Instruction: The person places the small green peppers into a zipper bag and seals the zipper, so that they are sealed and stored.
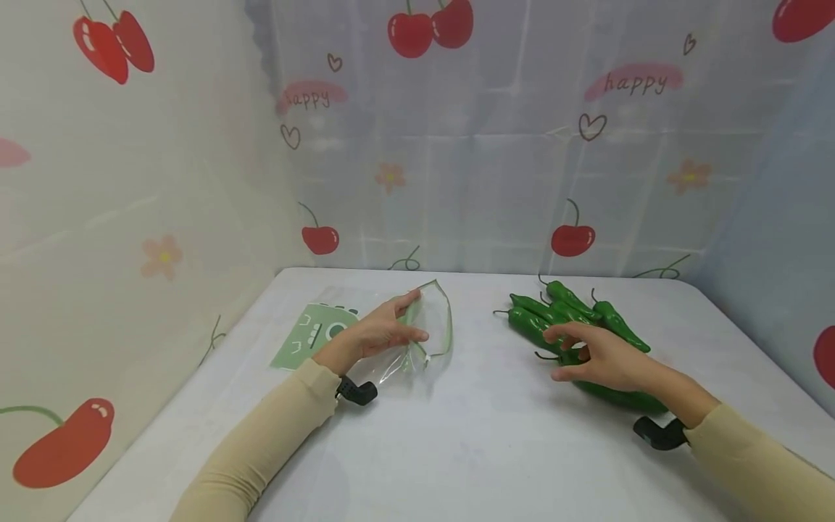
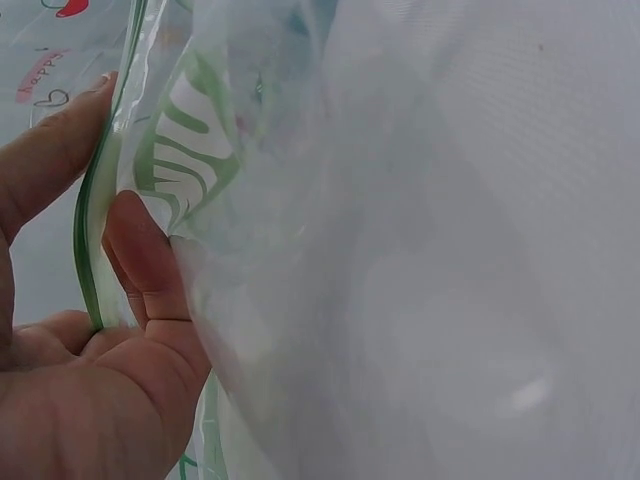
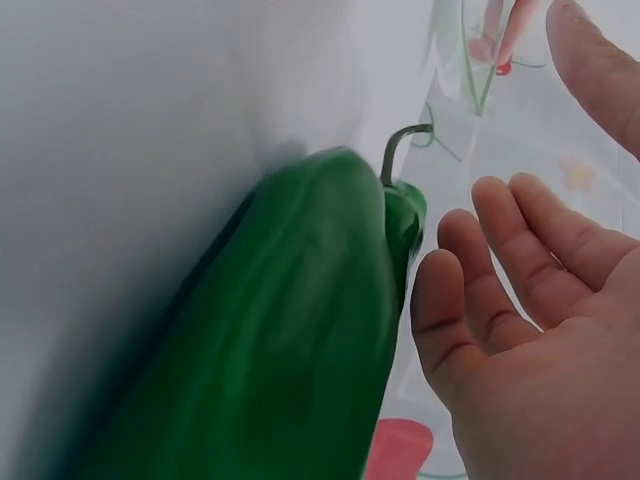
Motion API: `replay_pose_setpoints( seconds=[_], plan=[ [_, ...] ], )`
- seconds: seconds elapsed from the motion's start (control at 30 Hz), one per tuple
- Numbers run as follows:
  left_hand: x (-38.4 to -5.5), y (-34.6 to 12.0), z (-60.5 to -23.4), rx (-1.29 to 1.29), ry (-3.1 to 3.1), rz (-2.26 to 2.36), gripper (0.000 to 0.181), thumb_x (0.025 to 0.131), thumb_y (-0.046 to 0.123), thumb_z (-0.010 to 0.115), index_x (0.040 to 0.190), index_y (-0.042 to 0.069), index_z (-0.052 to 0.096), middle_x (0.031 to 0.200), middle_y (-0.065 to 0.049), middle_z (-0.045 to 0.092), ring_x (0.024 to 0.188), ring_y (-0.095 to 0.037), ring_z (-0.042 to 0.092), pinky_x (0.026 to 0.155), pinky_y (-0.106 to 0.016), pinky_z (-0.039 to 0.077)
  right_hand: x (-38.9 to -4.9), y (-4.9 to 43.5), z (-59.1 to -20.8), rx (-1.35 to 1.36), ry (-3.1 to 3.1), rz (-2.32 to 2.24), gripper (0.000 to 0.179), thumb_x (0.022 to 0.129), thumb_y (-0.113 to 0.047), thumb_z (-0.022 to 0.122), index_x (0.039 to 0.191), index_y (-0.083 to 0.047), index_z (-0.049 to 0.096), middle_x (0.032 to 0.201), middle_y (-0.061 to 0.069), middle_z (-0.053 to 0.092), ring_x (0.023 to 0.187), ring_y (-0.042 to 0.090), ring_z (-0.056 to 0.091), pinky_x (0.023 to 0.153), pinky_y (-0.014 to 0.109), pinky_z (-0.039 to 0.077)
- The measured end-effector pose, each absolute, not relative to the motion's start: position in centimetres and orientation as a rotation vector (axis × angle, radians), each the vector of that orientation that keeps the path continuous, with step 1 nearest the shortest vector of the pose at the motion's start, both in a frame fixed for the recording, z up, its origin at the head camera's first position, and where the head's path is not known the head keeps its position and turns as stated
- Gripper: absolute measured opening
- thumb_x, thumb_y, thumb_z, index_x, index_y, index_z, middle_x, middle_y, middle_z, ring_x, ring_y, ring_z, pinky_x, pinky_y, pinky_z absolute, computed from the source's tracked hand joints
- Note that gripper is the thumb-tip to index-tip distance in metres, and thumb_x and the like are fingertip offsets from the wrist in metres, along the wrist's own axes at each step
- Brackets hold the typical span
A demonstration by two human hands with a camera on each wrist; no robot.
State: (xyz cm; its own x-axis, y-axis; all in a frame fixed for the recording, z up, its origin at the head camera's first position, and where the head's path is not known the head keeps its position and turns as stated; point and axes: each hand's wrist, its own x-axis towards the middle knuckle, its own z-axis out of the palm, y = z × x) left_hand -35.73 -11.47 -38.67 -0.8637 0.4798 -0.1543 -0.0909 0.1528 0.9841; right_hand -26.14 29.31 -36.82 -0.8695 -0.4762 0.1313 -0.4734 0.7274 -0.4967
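Largest is the cherry-printed curtain point(image 1: 483, 174), which I see behind the clear bag point(image 1: 306, 341) and also to either side of it. The white desk point(image 1: 443, 442) lies beneath the bag and spreads in front of it. Two beige sleeves point(image 1: 270, 428) reach in, one from in front of the bag, the other from its right. A pile of glossy green peppers point(image 1: 564, 312) rests well apart to the right of the bag. The bag itself, green-printed, lies with its green-edged mouth spread, facing the peppers. At this mouth my left hand point(image 1: 375, 333) grips the rim, forefinger and thumb set apart. My right hand point(image 1: 603, 357), right of the bag, is poised over the nearer peppers, thumb well parted from loosely curved fingers, with nothing in its hold. Smallest, a curved stem point(image 3: 391, 150) tops one pepper.
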Motion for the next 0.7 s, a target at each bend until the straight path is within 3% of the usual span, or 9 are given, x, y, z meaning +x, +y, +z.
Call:
replay_pose_setpoints(
  seconds=[0.33, 0.7],
  plan=[
    [-35.7, -11.6, -38.5, 0.368, 2.01, 1.759, 0.106, 0.086, -0.002, 0.081, 0.167, 0.024, 0.017, 0.175, -0.002, 0.008, 0.154, -0.026, 0.02, 0.101, -0.034, 0.053, -24.9, 30.8, -36.9, -0.775, 2.954, -0.812, 0.064, 0.084, -0.045, 0.084, 0.136, -0.015, 0.062, 0.128, 0.0, 0.066, 0.108, 0.017, 0.06, 0.086, 0.031, 0.055],
    [-35.9, -11.6, -38.5, 0.377, 2.013, 1.748, 0.106, 0.086, 0.0, 0.081, 0.167, 0.025, 0.017, 0.175, 0.004, 0.009, 0.157, -0.023, 0.015, 0.117, -0.049, 0.042, -24.5, 32.2, -37.1, -0.803, 2.949, -0.796, 0.063, 0.082, -0.044, 0.086, 0.131, -0.012, 0.064, 0.125, 0.0, 0.067, 0.105, 0.016, 0.061, 0.083, 0.029, 0.054]
  ],
)
